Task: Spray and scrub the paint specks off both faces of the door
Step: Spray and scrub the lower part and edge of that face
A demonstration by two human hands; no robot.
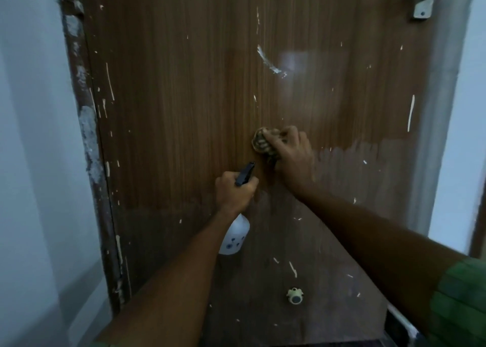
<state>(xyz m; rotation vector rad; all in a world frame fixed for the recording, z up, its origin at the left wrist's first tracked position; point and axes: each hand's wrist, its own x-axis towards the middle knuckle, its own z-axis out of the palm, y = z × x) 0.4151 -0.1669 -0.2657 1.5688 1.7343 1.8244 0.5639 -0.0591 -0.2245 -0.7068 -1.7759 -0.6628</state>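
Brown wood-grain door (184, 97) w/ white paint specks; right hand (294, 157) presses striped scrub pad (264, 143) mid-door, left hand (234, 191) clutches white spray bottle (235, 237), ready to re-wet.

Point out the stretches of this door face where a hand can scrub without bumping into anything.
Free: the brown wood-grain door left of the right hand with its scrubbing pad, up to the chipped frame edge; also above it. Crowded: the centre, where the left hand holds the white spray bottle, and the round doorstop below.
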